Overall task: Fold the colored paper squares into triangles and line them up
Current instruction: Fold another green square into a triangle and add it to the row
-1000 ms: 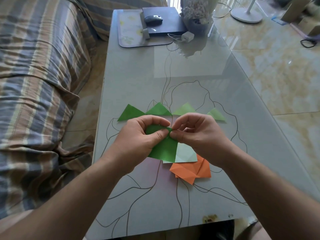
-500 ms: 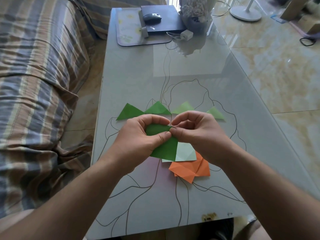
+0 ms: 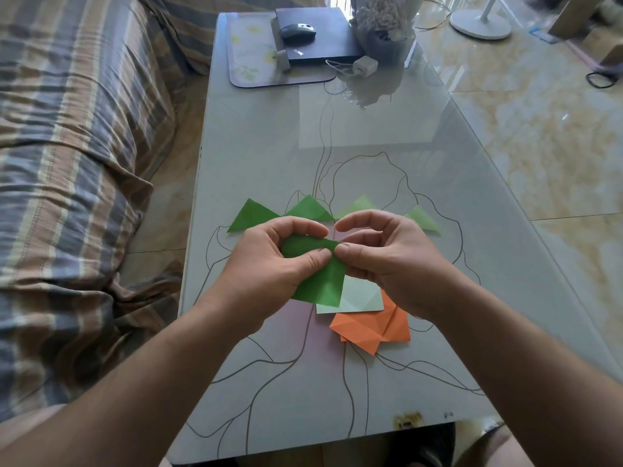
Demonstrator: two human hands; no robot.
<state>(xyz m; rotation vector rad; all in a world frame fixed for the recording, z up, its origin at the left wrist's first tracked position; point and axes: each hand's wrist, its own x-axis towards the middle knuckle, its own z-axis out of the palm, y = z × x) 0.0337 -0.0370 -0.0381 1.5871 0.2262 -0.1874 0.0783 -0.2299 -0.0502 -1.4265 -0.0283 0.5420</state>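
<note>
In the head view, a dark green square [image 3: 318, 276] is pinched at its top corner by the left hand [image 3: 279, 261] and right hand [image 3: 387, 261] — held just above the pale green sheet [image 3: 362, 296]. Folding seems under way; next, corners must be matched and a crease pressed — then a place found beside the four triangles [image 3: 308, 208] beyond that sheet.

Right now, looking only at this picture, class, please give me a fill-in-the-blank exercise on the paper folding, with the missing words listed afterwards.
1. Both hands, the left hand and the right hand, pinch one dark ____ paper.
2. The row of folded triangles beyond the hands numbers ____.
3. The papers nearest the person on the table are ____.
4. A computer mouse sits on a black ____ at the far end.

Missing words: green; four; orange; laptop
</note>
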